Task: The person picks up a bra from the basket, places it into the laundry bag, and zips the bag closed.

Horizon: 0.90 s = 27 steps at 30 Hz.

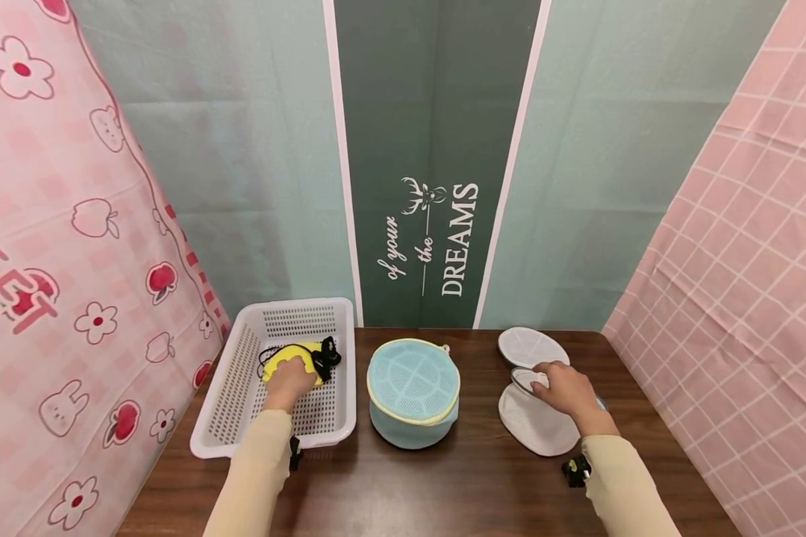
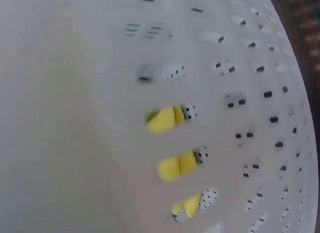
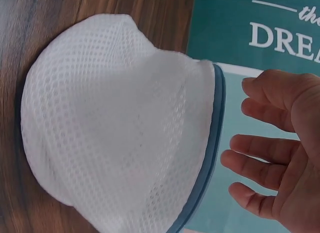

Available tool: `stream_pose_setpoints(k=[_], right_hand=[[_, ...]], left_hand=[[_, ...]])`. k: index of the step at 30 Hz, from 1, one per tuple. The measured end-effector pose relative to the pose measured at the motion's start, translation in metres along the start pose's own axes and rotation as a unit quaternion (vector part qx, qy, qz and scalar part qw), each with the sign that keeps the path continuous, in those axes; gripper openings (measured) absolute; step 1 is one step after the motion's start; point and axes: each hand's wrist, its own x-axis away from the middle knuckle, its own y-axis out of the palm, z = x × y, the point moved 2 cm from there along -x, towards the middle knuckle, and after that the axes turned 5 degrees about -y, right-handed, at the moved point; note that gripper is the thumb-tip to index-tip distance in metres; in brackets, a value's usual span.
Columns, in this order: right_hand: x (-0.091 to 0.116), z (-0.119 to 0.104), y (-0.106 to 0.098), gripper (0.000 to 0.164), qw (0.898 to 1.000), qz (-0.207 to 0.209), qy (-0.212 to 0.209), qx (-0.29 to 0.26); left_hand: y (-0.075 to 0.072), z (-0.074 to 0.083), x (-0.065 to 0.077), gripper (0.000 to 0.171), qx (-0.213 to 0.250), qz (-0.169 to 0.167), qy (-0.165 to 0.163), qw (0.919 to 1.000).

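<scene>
In the head view, my left hand [image 1: 291, 382] reaches into the white basket [image 1: 208, 418] and grips a yellow item [image 1: 289, 352] with thin black cords, its exact kind unclear. Only bits of yellow [image 2: 169, 118] show through the basket holes in the left wrist view. On the right, my right hand [image 1: 567, 389] is over a white mesh laundry bag [image 1: 537, 425]. The right wrist view has that bag's blue rim [image 3: 220, 103] beside the loosely bent fingers [image 3: 265, 148], with nothing between them.
A round light-blue mesh laundry bag [image 1: 413, 380] with yellow edging stands mid-table. Behind the right hand lies a round white mesh piece [image 1: 533, 347] with a grey rim. Cloth hangings back the wooden table [image 1: 436, 492] and flank it with pink patterned sides.
</scene>
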Motion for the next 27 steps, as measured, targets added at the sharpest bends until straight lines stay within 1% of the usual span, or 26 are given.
stream_pose_setpoints(k=[4, 9, 11, 14, 16, 18, 19, 23, 26, 27], right_hand=[[0.002, 0.008, 0.0, 0.033, 1.0, 0.004, 0.011, -0.001], [0.006, 0.016, 0.0, 0.037, 1.0, 0.003, 0.028, -0.001], [0.008, 0.019, 0.0, 0.037, 0.999, -0.003, 0.035, -0.005], [0.01, 0.024, 0.001, 0.038, 0.999, -0.011, 0.047, -0.012], [0.011, 0.028, 0.001, 0.039, 0.998, -0.015, 0.052, -0.016], [0.012, 0.032, 0.002, 0.039, 0.998, -0.016, 0.056, -0.017], [0.012, 0.034, 0.002, 0.039, 0.998, -0.017, 0.057, -0.018], [0.013, 0.039, 0.003, 0.039, 0.998, -0.019, 0.064, -0.022], [0.013, 0.042, 0.004, 0.04, 0.997, -0.023, 0.071, -0.025], [0.014, 0.043, 0.005, 0.04, 0.997, -0.025, 0.074, -0.025]], left_hand=[[-0.002, -0.004, -0.003, 0.046, -0.002, -0.007, -0.019, 0.9998], [-0.008, -0.007, -0.001, 0.051, 0.006, -0.028, -0.019, 0.9994], [-0.012, -0.007, 0.0, 0.051, 0.003, -0.03, -0.02, 0.9994], [-0.019, -0.005, 0.001, 0.043, -0.003, -0.03, -0.026, 0.9992], [-0.023, -0.003, 0.001, 0.032, -0.004, -0.029, -0.024, 0.9993], [-0.026, -0.001, 0.0, 0.02, 0.005, -0.036, -0.02, 0.9992], [-0.027, 0.001, 0.0, 0.017, 0.011, -0.039, -0.018, 0.999], [-0.032, 0.005, -0.002, 0.023, 0.024, -0.047, -0.016, 0.9985], [-0.034, 0.006, -0.006, 0.021, 0.023, -0.051, -0.021, 0.9982], [-0.034, 0.006, -0.007, 0.024, 0.021, -0.054, -0.021, 0.9981]])
